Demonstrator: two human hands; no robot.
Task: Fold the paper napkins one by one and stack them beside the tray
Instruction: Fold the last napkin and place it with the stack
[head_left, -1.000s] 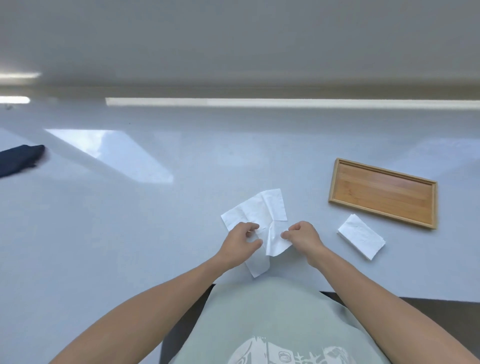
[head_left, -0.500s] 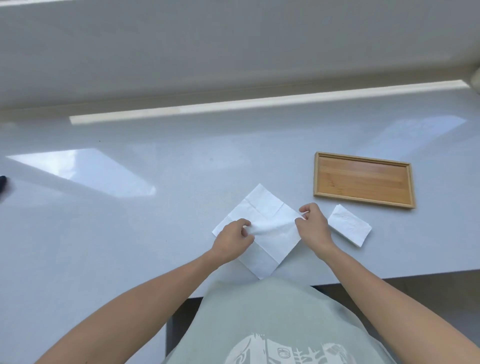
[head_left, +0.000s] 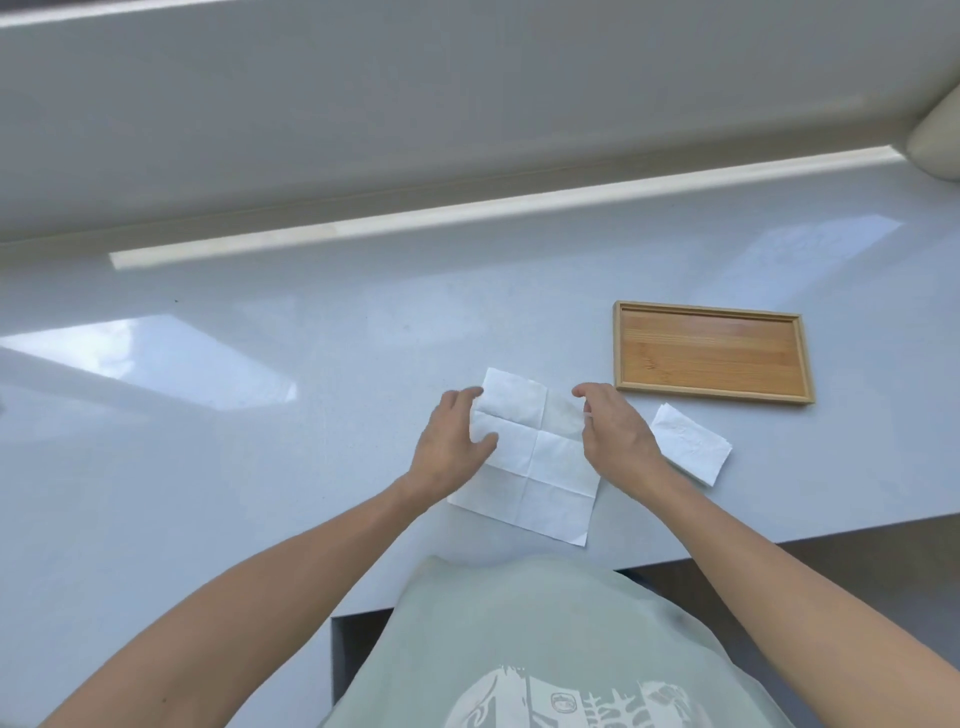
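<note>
A white paper napkin (head_left: 535, 467) lies unfolded and flat on the pale table, showing crease lines in a grid. My left hand (head_left: 449, 444) holds its left edge, thumb on top of the paper. My right hand (head_left: 618, 436) pinches the far right edge, hiding that corner. A folded napkin (head_left: 691, 447) lies just right of my right hand, close to the near side of the wooden tray (head_left: 711, 353). The tray holds nothing.
The glossy table (head_left: 260, 441) reaches a wall ledge at the back. Its front edge runs below the napkin, next to my body. A beige rounded object (head_left: 937, 135) sits at the far right corner.
The napkin went from crumpled between my hands to spread flat. My hands moved apart to its left and right edges. The view shifted right, so the dark cloth at left left the frame.
</note>
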